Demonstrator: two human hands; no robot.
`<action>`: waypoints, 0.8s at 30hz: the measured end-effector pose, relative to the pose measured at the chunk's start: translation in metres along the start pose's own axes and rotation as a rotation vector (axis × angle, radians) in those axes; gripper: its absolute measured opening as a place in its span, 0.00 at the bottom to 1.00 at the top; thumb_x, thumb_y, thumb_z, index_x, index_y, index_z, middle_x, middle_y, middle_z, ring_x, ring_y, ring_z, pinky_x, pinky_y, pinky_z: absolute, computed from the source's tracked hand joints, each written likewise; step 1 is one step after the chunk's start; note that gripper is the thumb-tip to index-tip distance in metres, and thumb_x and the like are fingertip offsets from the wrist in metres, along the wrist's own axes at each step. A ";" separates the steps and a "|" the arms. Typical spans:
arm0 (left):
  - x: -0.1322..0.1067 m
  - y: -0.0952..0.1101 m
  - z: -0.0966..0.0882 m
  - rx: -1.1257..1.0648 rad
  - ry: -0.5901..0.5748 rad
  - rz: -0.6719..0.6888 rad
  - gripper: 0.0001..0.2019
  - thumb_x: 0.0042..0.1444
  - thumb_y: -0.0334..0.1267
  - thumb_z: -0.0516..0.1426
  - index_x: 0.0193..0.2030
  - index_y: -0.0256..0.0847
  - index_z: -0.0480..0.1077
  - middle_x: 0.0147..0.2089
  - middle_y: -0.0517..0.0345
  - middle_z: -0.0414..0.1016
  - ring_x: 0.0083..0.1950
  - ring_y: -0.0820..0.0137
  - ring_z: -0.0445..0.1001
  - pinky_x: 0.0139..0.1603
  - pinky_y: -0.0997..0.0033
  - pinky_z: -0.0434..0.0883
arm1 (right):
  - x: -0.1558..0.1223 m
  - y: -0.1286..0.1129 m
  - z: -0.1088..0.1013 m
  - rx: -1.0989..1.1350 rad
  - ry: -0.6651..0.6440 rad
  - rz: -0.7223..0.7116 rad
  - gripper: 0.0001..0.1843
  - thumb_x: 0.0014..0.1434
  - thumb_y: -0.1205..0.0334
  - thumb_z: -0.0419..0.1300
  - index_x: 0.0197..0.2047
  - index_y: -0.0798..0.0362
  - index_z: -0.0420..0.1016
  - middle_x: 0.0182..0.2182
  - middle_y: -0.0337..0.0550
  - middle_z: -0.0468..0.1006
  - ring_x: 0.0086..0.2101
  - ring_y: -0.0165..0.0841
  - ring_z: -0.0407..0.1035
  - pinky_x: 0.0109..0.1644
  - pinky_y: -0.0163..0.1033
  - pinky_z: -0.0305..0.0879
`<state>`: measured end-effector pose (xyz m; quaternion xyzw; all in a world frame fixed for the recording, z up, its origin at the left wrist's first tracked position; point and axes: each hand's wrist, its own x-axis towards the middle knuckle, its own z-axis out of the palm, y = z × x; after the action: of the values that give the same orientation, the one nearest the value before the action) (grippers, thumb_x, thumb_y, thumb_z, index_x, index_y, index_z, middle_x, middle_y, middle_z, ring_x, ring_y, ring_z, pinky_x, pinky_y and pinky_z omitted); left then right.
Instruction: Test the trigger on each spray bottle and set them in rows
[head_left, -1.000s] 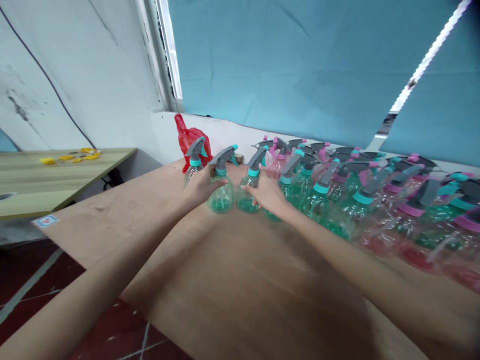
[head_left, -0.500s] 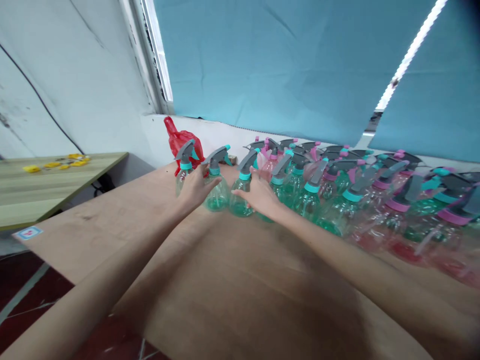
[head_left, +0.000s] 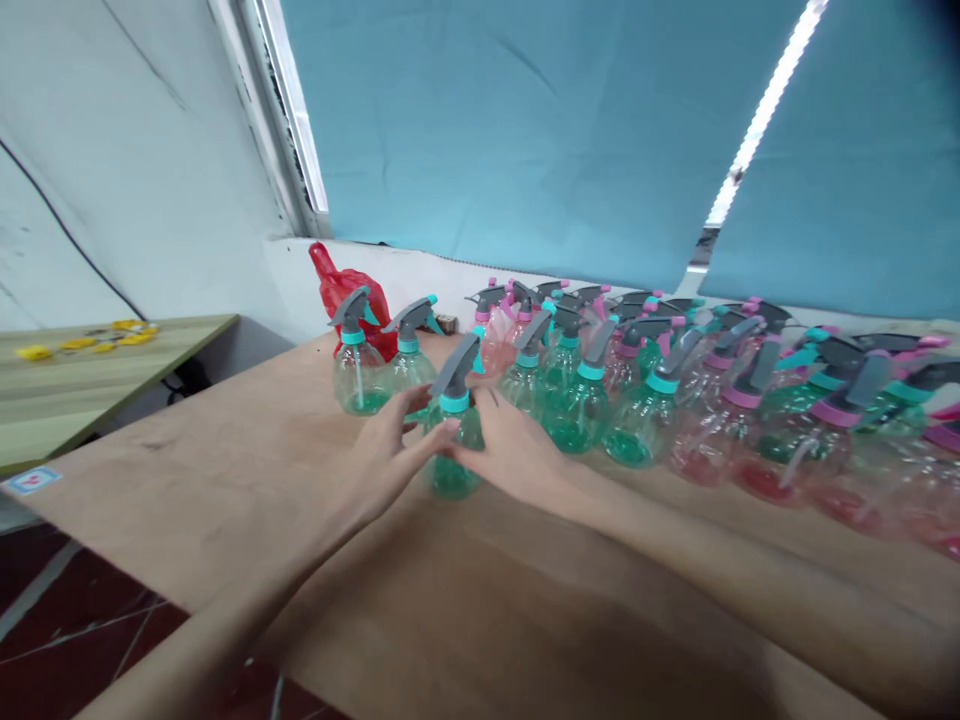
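A clear green spray bottle with a teal collar and grey trigger head stands in front of the row, tilted slightly in view. My left hand is wrapped around its left side, thumb across the front. From the right, my right hand closes round the same bottle below its collar. Just behind my left hand are two more green spray bottles, one at the far left and one beside it. To the right, a green spray bottle leads the crowded group.
Rows of green and pink spray bottles fill the right side of the wooden table. A red plastic bag lies at the back. Yellow pieces lie on a separate table at left.
Both hands have come together on one green spray bottle, which has moved from the row toward me. My left hand has left the bottles at the left. The view has shifted slightly.
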<state>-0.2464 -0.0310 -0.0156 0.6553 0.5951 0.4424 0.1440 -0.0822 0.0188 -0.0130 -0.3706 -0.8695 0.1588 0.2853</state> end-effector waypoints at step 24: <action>-0.044 0.127 0.101 -0.362 -0.357 0.187 0.16 0.55 0.34 0.55 0.51 0.45 0.64 0.46 0.57 0.74 0.48 0.64 0.75 0.51 0.60 0.72 | -0.167 0.038 -0.076 -0.038 -0.040 0.031 0.31 0.55 0.38 0.59 0.52 0.52 0.67 0.44 0.52 0.73 0.39 0.45 0.73 0.36 0.52 0.73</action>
<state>-0.0831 -0.0683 -0.0005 0.7387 0.4081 0.4305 0.3200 0.0797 -0.0735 -0.0349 -0.3863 -0.8720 0.1539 0.2582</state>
